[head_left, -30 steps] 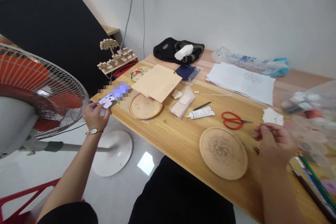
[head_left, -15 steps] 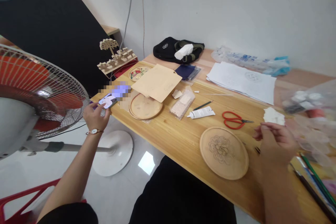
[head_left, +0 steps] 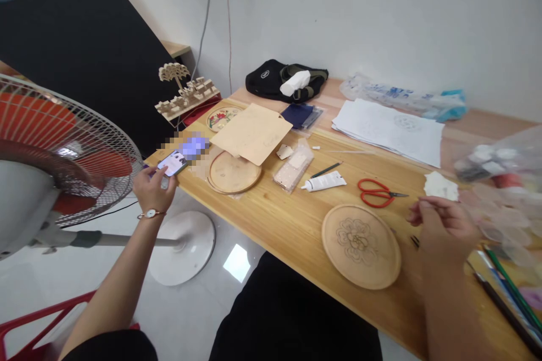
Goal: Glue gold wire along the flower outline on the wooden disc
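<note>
Smartphone (head_left: pixel 173 163) held in left hand (head_left: pixel 154 189) at frame left, right hand (head_left: pixel 444 231) pinched narrow at frame right, near engraved wooden disc (head_left: pixel 361 246) on bench (head_left: pixel 288 237)

left hand (head_left: pixel 154 189): standing fan (head_left: pixel 71 146) just beside | right hand (head_left: pixel 444 231): wooden disc (head_left: pixel 359 246) to left, plastic bag (head_left: pixel 502 180) to right

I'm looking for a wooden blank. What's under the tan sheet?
The lower edge of the tan sheet lies over the rim of a round wooden plaque; a painted round plaque sits by its upper left edge. What lies under its middle cannot be seen.
</note>
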{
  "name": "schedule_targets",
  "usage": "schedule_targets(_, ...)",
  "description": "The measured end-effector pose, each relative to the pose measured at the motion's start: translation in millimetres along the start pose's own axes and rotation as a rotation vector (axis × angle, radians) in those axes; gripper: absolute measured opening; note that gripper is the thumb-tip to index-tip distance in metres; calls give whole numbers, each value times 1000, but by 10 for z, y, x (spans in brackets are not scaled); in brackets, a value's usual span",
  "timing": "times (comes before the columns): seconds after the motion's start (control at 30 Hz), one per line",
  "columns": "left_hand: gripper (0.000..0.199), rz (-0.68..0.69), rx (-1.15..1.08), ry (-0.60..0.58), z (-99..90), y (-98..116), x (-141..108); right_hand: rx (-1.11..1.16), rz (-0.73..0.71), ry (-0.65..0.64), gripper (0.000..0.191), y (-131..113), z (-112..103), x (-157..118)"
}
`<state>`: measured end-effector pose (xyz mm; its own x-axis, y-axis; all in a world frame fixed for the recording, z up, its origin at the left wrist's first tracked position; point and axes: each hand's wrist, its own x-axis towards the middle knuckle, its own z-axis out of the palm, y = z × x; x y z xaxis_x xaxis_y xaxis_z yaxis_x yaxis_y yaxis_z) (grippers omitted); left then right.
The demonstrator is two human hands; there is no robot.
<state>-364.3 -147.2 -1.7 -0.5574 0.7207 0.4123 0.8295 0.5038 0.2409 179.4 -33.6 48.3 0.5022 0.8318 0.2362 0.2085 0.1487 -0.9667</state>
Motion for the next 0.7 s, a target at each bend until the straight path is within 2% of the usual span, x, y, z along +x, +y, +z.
schedule_targets(0.17, 50, 19, -8, 4, -11, 6, -4, -8, 2, -13, 24, 16, -3, 9)
schedule_targets(0.57, 40, 19, -29, 91, 84, -28, 13, -13, -5, -22, 25, 36, -13, 10)
schedule_targets(0.7, 38, 27, -22, 84, 75, -20, 8, -20, -3, -32, 24, 44, -19, 15)
